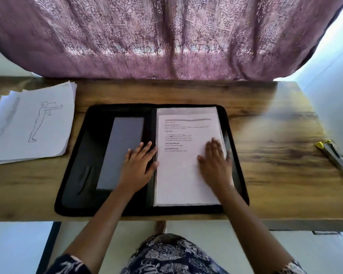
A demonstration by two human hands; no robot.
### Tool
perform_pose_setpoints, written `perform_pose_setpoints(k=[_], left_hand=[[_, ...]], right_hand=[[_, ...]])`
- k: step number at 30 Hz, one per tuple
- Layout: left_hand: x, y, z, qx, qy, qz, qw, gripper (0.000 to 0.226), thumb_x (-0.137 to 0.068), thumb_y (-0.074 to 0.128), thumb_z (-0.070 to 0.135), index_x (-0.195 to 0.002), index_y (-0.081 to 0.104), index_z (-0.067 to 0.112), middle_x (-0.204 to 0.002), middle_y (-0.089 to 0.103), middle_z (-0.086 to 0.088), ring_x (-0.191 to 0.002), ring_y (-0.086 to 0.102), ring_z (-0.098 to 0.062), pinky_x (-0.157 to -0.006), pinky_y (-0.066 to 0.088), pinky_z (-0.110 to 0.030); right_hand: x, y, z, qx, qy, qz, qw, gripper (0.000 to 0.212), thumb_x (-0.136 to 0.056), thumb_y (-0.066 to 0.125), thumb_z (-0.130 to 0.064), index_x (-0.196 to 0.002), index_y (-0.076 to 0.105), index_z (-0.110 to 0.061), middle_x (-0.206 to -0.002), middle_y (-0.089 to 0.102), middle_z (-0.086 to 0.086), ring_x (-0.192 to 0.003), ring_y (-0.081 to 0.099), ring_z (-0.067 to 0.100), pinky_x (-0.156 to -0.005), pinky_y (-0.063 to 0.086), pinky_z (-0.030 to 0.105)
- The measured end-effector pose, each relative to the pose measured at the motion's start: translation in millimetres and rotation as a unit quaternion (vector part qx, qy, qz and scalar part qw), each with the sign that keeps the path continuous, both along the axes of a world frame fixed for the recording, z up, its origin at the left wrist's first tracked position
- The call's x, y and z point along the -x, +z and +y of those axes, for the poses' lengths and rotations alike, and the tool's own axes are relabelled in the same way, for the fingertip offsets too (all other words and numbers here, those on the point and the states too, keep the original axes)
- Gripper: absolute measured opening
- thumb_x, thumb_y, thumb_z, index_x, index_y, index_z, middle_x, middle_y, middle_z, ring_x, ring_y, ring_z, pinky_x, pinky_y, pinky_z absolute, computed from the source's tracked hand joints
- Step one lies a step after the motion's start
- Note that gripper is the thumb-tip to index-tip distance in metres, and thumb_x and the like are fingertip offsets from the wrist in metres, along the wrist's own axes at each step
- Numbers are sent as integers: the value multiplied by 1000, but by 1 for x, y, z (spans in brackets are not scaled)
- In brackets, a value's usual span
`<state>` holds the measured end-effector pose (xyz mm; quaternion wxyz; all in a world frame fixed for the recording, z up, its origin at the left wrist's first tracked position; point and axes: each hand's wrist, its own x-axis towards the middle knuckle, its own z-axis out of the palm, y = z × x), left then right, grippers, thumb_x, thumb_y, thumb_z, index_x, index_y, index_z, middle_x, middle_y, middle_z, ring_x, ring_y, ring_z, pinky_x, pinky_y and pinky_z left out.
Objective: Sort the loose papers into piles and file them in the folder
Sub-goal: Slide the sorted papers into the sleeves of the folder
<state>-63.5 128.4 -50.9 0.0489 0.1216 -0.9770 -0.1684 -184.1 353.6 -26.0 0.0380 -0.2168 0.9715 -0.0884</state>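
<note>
A black zip folder (75,175) lies open in the middle of the wooden table. Its right half holds a stack of white printed papers (178,175). My right hand (216,161) lies flat on that stack near its right edge, fingers straight. My left hand (141,165) rests flat on the folder's spine and left half, just beside the stack's left edge, over a grey pocket panel (121,147). A loose pile of papers (32,123) sits at the table's left, its top sheet showing a line drawing of a standing figure.
A stapler with a yellow tip (332,153) lies near the table's right edge. A pink patterned curtain (166,40) hangs behind the table's far edge. Bare wood (275,135) shows between folder and stapler.
</note>
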Motion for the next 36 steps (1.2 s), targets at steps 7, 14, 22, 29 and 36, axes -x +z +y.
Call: perform_pose_setpoints(k=[7, 14, 22, 29, 36], left_hand=[[-1, 1, 2, 63, -13, -50, 997, 67, -89, 9, 62, -150, 25, 38, -159, 18, 11, -148, 13, -18, -115, 9, -51], [42, 20, -13, 29, 39, -16, 999, 43, -99, 38, 44, -139, 50, 32, -140, 48, 2, -127, 42, -26, -99, 33, -44], [77, 4, -39, 70, 26, -70, 995, 60, -94, 18, 59, -150, 24, 39, -161, 14, 5, -149, 10, -20, -117, 11, -45], [77, 7, -37, 78, 32, -53, 995, 59, -94, 19, 60, -149, 28, 39, -160, 19, 3, -148, 13, -21, -116, 13, -46], [69, 16, -32, 40, 24, -8, 999, 70, -87, 22, 61, -133, 58, 22, -146, 47, -8, -135, 41, -32, -108, 31, -50]], right_hand=[[-77, -13, 9, 7, 124, -55, 991, 82, -83, -10, -71, -151, -4, -24, -157, -7, -10, -146, -3, 11, -119, 4, 45], [9, 20, -20, 33, -34, -44, 998, 73, -99, 26, -51, -152, 8, -3, -161, 1, 12, -148, -5, 22, -117, -2, 48], [117, -5, -55, -19, 99, -47, 994, 69, -98, 25, -58, -154, 9, -23, -161, 4, -5, -148, 2, 15, -118, 2, 43], [88, -6, 14, 5, -24, 1, 1000, 58, -101, 31, -43, -149, 28, -11, -159, 19, 5, -147, 14, 20, -116, 4, 48], [8, 12, 41, 136, -92, -27, 986, 22, -92, 57, -22, -108, 66, -10, -116, 58, 12, -107, 54, 34, -85, 42, 37]])
